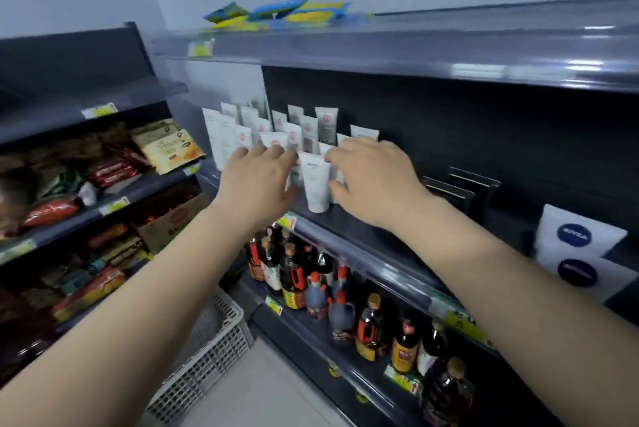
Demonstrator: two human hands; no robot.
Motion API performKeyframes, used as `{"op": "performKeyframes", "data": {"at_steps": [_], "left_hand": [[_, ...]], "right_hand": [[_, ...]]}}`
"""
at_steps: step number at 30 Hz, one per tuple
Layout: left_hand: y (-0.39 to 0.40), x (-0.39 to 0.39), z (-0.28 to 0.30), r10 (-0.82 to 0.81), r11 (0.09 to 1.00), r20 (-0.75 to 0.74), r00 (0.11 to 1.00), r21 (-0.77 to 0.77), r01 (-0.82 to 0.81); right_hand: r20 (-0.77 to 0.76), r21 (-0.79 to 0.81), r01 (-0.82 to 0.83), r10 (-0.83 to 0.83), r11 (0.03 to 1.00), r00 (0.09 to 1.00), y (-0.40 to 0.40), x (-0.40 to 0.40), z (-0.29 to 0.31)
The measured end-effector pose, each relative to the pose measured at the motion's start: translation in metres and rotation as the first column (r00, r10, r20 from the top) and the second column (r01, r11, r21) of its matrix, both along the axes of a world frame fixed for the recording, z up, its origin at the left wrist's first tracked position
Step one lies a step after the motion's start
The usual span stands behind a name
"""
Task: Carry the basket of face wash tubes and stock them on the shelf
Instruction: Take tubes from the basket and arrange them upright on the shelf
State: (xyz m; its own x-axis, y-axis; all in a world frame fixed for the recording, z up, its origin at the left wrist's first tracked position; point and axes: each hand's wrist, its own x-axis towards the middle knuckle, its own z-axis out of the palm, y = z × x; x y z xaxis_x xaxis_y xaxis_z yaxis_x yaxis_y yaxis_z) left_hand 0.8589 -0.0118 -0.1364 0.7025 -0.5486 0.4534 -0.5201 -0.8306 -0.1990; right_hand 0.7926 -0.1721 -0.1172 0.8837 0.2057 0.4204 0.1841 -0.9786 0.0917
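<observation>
Reaching onto the shelf (349, 229), the left hand (257, 181) and right hand (375, 181) flank an upright white tube (315, 184) (fingers loosely spread, gripping nothing clearly); basket (207, 354) below

To my left I see snack packets (169, 146) stacked on dark shelving, with red wrappers (110, 169) just beside them and a cardboard box (173, 221) on the level below. Blue and yellow packets (276, 13) lie flat on the top ledge above me, and yellow price tags (100, 111) are clipped along several shelf edges. Beneath me, dark sauce bottles (294, 274) with red and gold caps stand crowded in rows, while two white pouches (581, 236) with round blue logos lean at the far right, near small dark boxes (460, 188).
</observation>
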Motion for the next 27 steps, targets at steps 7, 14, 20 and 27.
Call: {"op": "performKeyframes", "data": {"at_steps": [7,14,20,27], "left_hand": [[0.140,0.034,0.000,0.262,0.965,-0.021,0.965,0.034,-0.261],[0.267,0.050,-0.028,0.439,0.897,-0.055,0.897,0.089,-0.434],[0.344,0.067,-0.062,0.560,0.828,-0.155,0.814,0.124,-0.546],[0.394,0.101,-0.104,0.630,0.776,-0.240,0.739,0.139,-0.616]], "right_hand": [[-0.067,-0.041,-0.182,0.179,0.982,0.982,0.125,0.070,0.006],[-0.139,-0.013,-0.334,0.329,0.942,0.934,0.245,0.131,-0.025],[-0.214,-0.039,-0.410,0.394,0.911,0.894,0.317,0.170,-0.060],[-0.313,-0.056,-0.461,0.423,0.885,0.850,0.369,0.224,-0.108]]}}
